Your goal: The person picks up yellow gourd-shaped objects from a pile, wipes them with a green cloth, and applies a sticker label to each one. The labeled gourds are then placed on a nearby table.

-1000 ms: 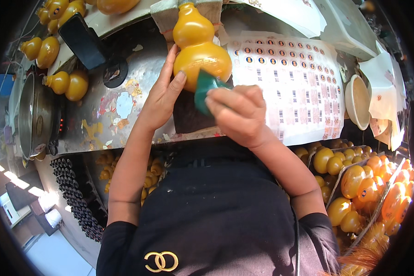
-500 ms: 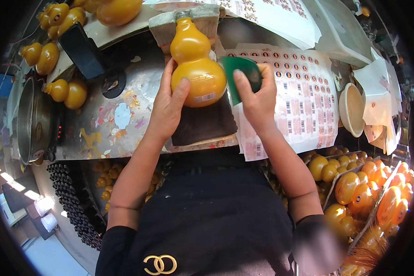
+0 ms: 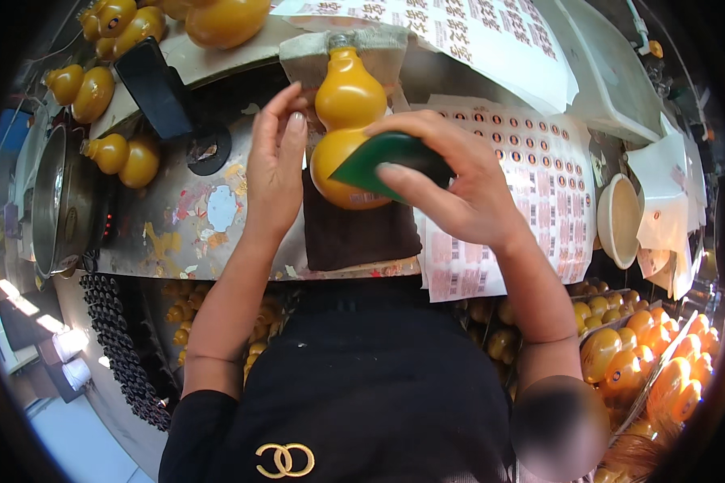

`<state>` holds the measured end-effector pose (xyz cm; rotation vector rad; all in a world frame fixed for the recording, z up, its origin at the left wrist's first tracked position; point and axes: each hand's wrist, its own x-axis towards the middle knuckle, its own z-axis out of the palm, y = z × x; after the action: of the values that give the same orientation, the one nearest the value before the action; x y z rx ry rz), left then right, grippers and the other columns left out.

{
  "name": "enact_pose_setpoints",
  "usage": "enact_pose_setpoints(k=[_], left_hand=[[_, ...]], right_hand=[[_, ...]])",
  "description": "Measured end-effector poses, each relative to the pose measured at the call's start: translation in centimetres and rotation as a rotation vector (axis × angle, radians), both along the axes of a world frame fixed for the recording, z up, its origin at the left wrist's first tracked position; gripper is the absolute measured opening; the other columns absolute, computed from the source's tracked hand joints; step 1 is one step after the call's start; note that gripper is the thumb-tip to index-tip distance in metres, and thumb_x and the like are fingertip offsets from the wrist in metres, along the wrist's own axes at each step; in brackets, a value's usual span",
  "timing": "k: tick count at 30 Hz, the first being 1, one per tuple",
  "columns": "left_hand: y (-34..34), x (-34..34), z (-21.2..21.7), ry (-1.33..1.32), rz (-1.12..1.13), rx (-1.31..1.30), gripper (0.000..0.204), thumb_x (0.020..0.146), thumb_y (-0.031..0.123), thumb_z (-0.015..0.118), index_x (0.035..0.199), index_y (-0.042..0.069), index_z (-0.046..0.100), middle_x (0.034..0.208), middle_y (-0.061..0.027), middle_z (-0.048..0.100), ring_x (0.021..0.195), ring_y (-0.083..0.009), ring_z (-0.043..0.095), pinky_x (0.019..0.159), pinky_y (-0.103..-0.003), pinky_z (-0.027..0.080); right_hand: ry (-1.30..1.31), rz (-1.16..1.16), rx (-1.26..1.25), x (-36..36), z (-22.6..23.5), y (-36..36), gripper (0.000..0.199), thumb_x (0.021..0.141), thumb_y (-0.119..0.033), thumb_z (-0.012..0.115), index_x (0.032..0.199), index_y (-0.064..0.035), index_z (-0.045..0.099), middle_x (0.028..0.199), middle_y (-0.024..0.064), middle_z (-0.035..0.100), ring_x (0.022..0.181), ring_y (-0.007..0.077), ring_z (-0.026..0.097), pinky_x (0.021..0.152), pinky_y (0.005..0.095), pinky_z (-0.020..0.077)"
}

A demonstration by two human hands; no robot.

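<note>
A yellow gourd-shaped bottle (image 3: 350, 97) lies on a dark cloth pad (image 3: 361, 237), its neck resting on a folded pale cloth (image 3: 298, 55). My right hand (image 3: 467, 181) grips a green scraper (image 3: 387, 157) between thumb and fingers. The scraper lies over the right side of the bottle's wide lower bulb and hides part of a small barcode label (image 3: 361, 198). My left hand (image 3: 278, 161) is raised just left of the bottle, fingers loosely bent and apart, with nothing in them.
Sticker sheets (image 3: 532, 193) lie to the right, with a pale oval bowl (image 3: 619, 208) beyond. A phone on a stand (image 3: 153, 88) and more gourd bottles (image 3: 129, 159) stand left, beside a metal pan (image 3: 52, 201). Crates of bottles (image 3: 620, 354) sit lower right.
My left hand has let go of the bottle and moved off to its left. My right hand has brought the green scraper leftward onto the lower bulb. The whole view has shifted slightly.
</note>
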<state>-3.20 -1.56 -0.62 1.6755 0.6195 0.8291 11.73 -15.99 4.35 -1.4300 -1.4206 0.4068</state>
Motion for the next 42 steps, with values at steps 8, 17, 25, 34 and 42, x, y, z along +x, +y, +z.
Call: enact_pose_setpoints(k=[8,17,25,34,42], left_hand=[[6.3,5.1,4.7,0.326,0.001,0.775,0.015,0.085,0.022,0.065,0.093,0.01,0.067,0.097,-0.006,0.06,0.1,-0.0252,0.054,0.088,-0.037,0.036],[3.6,-0.9,8.6,0.26,-0.444,0.167,0.017,0.089,0.017,0.065,0.087,0.001,0.059,0.094,-0.0098,0.064,0.089,-0.0194,0.06,0.08,-0.03,0.046],[1.3,-14.0,10.5,0.066,0.141,0.327,0.009,0.084,0.005,0.067,0.084,0.001,0.059,0.103,-0.0112,0.066,0.093,-0.0167,0.062,0.079,-0.028,0.05],[8.6,-27.6,8.2,0.511,0.708,0.601,0.012,0.087,0.01,0.064,0.091,0.001,0.057,0.089,-0.0112,0.063,0.079,-0.0238,0.062,0.074,-0.03,0.048],[11.4,-31.0,9.3,0.482,0.828,0.714,0.01,0.086,0.005,0.062,0.091,-0.001,0.056,0.099,-0.0131,0.064,0.092,-0.0249,0.063,0.082,-0.03,0.048]], right_hand=[[-0.063,-0.144,0.017,2.8,1.5,2.9,0.025,0.085,-0.015,0.065,0.106,-0.003,0.059,0.096,0.0148,0.063,0.087,0.0279,0.064,0.079,0.0317,0.0486],[0.467,-0.471,0.011,2.2,-2.2,-1.6,0.027,0.084,-0.014,0.065,0.108,-0.0029,0.061,0.103,0.0054,0.061,0.096,0.0141,0.056,0.088,0.0279,0.0436],[0.48,-0.25,0.069,0.2,-2.8,-0.5,0.024,0.09,-0.009,0.061,0.113,-0.0014,0.056,0.101,0.005,0.059,0.086,0.0101,0.058,0.078,0.0222,0.0497],[0.569,-0.216,0.0,-3.0,-2.6,-0.2,0.025,0.09,-0.01,0.061,0.114,-0.0021,0.057,0.103,0.0041,0.059,0.092,0.01,0.057,0.083,0.0231,0.0475],[0.602,-0.275,-0.063,-3.0,-2.8,0.1,0.025,0.086,-0.012,0.064,0.108,-0.0022,0.059,0.098,0.0033,0.06,0.088,0.0098,0.056,0.079,0.0236,0.0461]])
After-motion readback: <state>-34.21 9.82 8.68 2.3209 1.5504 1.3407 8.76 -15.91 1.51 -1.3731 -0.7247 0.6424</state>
